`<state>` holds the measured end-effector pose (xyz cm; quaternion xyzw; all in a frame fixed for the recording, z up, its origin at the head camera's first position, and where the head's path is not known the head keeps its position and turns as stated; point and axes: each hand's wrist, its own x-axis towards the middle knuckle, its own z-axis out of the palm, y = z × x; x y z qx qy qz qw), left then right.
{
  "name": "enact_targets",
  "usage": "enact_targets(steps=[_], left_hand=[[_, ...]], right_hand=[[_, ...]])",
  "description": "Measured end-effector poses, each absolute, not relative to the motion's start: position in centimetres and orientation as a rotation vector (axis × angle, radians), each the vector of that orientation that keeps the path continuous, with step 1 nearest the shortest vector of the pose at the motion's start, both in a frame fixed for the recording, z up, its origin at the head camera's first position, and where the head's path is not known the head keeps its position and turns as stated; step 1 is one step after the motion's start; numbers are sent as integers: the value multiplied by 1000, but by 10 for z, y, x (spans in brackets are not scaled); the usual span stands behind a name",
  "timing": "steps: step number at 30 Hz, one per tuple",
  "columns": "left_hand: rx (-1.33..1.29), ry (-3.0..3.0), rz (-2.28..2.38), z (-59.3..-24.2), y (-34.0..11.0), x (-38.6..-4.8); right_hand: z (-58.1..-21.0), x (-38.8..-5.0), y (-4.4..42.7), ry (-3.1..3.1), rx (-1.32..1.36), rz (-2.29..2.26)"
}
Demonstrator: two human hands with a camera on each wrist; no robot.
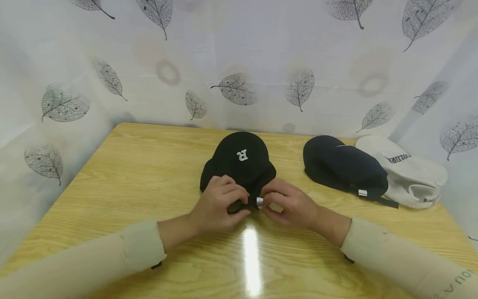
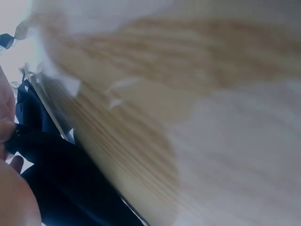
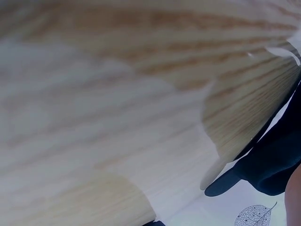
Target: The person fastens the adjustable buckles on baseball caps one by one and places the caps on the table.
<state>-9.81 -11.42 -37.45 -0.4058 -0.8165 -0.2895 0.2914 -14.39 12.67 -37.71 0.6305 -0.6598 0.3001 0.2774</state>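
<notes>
A black baseball cap (image 1: 240, 143) with a white letter R lies on the table, its back strap side towards me. My left hand (image 1: 220, 203) pinches the strap left of the silver buckle (image 1: 259, 201). On the other side, my right hand (image 1: 289, 203) pinches the strap end by that buckle, thumb and fingers bent together. Dark cloth (image 2: 61, 165) and part of the left hand (image 2: 16, 193) show at the edge of the left wrist view. In the right wrist view only a sliver of hand (image 3: 294, 197) appears, beside dark cloth (image 3: 273, 165).
To the right lies a navy cap (image 1: 336, 162) with its strap sticking out and a silver buckle. A cream cap (image 1: 418, 166) with dark lettering sits partly behind it. The wooden table (image 1: 149, 166) reaches back to a leaf-patterned curtain (image 1: 261, 54).
</notes>
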Motion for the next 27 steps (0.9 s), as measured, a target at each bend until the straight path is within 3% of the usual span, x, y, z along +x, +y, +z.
enact_targets(steps=[14, 27], left_hand=[[-1154, -2055, -525, -379, -110, -101], [-1159, -2038, -601, -377, -102, -102]], right_hand=[[-380, -143, 126, -1762, 1720, 807], [-377, -144, 126, -1767, 1738, 839]])
